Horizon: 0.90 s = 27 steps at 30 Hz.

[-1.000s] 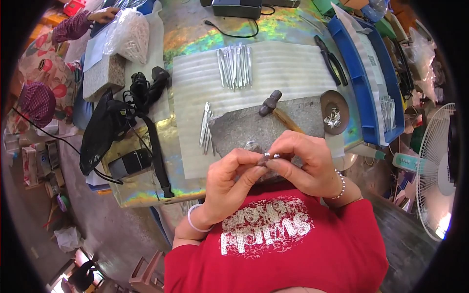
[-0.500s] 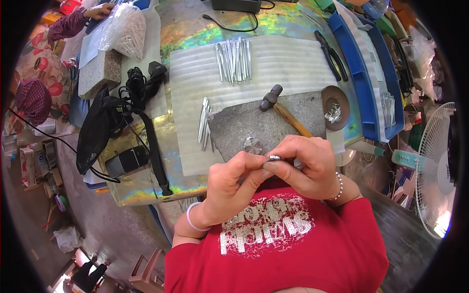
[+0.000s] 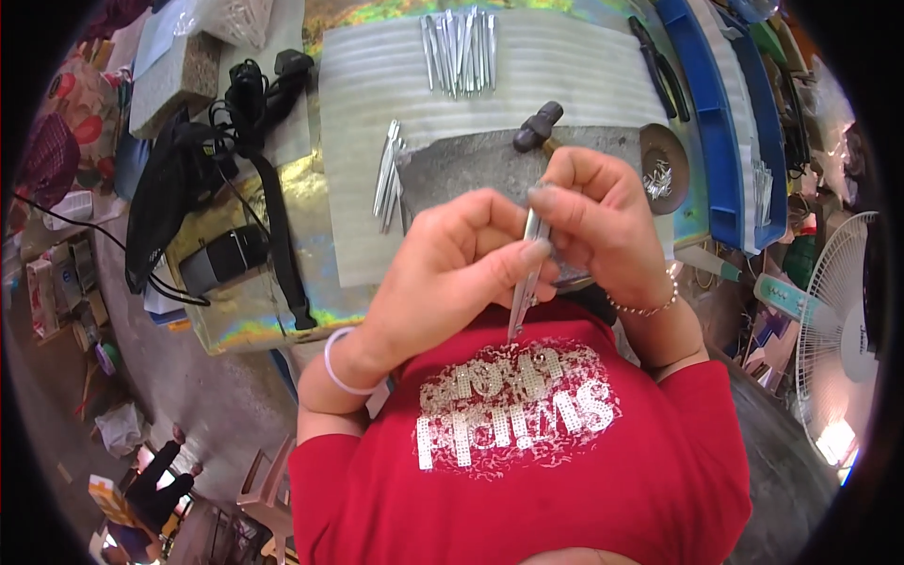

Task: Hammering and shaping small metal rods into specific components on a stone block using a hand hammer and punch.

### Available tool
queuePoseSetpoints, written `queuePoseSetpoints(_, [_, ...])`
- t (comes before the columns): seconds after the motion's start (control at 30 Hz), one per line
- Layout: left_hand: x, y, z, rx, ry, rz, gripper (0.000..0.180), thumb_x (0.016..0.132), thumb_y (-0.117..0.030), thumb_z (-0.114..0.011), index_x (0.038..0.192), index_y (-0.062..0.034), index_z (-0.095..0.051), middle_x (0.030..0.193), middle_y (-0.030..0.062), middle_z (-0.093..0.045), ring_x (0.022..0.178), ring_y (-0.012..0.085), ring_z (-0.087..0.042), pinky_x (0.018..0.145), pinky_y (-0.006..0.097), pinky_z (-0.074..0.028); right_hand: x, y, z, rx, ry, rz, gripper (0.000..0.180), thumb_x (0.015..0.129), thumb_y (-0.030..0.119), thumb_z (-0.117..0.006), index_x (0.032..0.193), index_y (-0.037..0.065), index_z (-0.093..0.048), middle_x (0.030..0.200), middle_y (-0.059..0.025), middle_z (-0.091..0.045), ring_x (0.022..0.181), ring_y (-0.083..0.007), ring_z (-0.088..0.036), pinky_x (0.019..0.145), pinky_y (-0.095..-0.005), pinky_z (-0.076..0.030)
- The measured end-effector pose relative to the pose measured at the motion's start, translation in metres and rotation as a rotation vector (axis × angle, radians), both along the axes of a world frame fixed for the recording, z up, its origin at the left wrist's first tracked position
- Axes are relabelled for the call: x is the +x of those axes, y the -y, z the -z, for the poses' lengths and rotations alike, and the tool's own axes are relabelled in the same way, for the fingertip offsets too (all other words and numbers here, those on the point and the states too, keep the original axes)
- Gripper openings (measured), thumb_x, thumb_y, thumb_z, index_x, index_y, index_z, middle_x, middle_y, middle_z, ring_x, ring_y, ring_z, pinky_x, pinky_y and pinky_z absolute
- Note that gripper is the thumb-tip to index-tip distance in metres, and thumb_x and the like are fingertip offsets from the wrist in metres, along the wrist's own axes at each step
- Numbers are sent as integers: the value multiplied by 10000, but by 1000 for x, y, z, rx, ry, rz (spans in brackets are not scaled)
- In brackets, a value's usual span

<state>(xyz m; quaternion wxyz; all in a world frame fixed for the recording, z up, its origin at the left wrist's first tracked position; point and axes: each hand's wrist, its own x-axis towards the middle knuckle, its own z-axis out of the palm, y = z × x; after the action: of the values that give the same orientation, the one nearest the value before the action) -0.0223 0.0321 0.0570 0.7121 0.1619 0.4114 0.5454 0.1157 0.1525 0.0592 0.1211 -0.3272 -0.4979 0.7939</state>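
Both hands are raised close to my chest, above a grey stone slab [image 3: 461, 169]. My left hand [image 3: 452, 273] and my right hand [image 3: 603, 221] pinch one thin silver metal strip [image 3: 524, 287] between thumbs and fingertips. The strip stands nearly upright, its lower tip pointing at my red shirt. A small pile of similar strips [image 3: 388, 174] lies at the slab's left edge. A larger bundle of strips [image 3: 459, 52] lies farther back on a white ribbed sheet [image 3: 565, 75]. A hammer [image 3: 539, 125] rests on the slab just beyond my right hand.
A round dish [image 3: 670, 141] with small metal bits sits right of the slab. Black pliers [image 3: 654, 66] lie beside a blue tray [image 3: 725, 122]. A black bag and cables [image 3: 188, 179] lie at left. A white fan [image 3: 843, 311] stands at far right.
Both hands have lifted off the slab toward my chest. The metal strip, held roughly level before, is now turned nearly upright. The view has dipped closer to the bench.
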Motion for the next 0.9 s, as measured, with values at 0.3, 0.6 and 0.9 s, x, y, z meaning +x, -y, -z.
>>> queuePoseSetpoints(0.3, [-9, -11, 9, -52, 157, 85, 232, 891, -124, -612, 1004, 40, -493, 896, 179, -645, 799, 247, -674, 666, 318, -580, 1, -2, 12, -177, -2, 52, 163, 861, 165, -649, 746, 86, -564, 585, 33, -511, 412, -17, -393, 353, -171, -262])
queuePoseSetpoints(0.6, [-8, -13, 17, -126, 314, 134, 170, 903, -92, -580, 1014, 6, -498, 893, 198, -650, 810, 304, -683, 669, 345, -597, 9, 8, 20, -218, -32, 127, 153, 868, 162, -639, 765, 85, -555, 583, 34, -495, 419, -16, -378, 354, -173, -256])
queuePoseSetpoints(0.9, [-3, -13, 18, -119, 345, 210, 142, 906, -75, -570, 993, -10, -479, 903, 222, -650, 805, 332, -682, 631, 340, -602, 20, 23, 19, -200, -113, 230, 154, 883, 156, -620, 774, 77, -544, 578, 35, -479, 417, -11, -353, 354, -168, -253])
